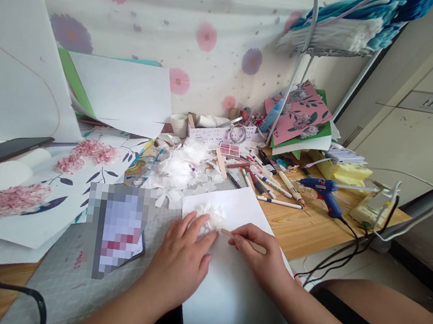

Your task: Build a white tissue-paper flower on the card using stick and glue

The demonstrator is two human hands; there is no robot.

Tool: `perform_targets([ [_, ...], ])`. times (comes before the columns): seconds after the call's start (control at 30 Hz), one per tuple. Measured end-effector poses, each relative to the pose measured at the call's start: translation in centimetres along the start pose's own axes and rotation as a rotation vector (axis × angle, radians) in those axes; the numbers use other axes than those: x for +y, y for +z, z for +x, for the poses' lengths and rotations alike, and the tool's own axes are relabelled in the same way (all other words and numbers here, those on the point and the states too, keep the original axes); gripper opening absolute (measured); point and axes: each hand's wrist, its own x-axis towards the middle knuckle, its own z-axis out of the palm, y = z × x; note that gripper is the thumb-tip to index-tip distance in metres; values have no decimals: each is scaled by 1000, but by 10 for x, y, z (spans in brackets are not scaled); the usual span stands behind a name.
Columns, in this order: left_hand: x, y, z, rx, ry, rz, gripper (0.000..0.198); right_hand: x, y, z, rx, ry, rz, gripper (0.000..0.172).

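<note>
My feed is bright and soft-lit; I can't make out the source. The tuft [212, 214] nearly washes out against the sheet [223, 299], which greys toward me. The floor [380, 258] sits dimmer. I get wide-angle stretching at the edges, a black upper-right corner, and coarse pixelation over the phone [138, 250].

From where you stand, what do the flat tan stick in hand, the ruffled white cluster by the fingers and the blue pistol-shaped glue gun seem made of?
Flat tan stick: probably wood, matte, given its pale, unpainted look. Ruffled white cluster: perhaps thin paper, matte, going by its frilly edges; fabric possible. Blue glue gun: likely plastic, its shell smooth, evenly coloured.
</note>
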Motion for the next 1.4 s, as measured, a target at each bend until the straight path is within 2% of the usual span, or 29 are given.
perform_targets([
  [0.17, -1, -3, -1, 34, 5, -13, 39, 1, -10, -2, 100, 62, 146, 20],
  [0.33, 1, -3, -1, 51, 32, 33, 44, -2, -9, -4, 74, 45, 180, 18],
  [0.63, 3, -2, -1, 31, 28, 72, 47, 2, -1, 1, 65, 15, 82, 13],
  [1.13, 1, -1, -1, 4, 24, 59, 43, -5, 1, 2, 27, -32, -72, 14],
  [1.3, 1, 2, 0, -3, 23, 88, 51, -1, 2, 2, 46, -22, 20, 12],
  [1.4, -1, 1, -1, -18, 16, 81, 52, 2, -6, 3, 152, 7, 145, 13],
])
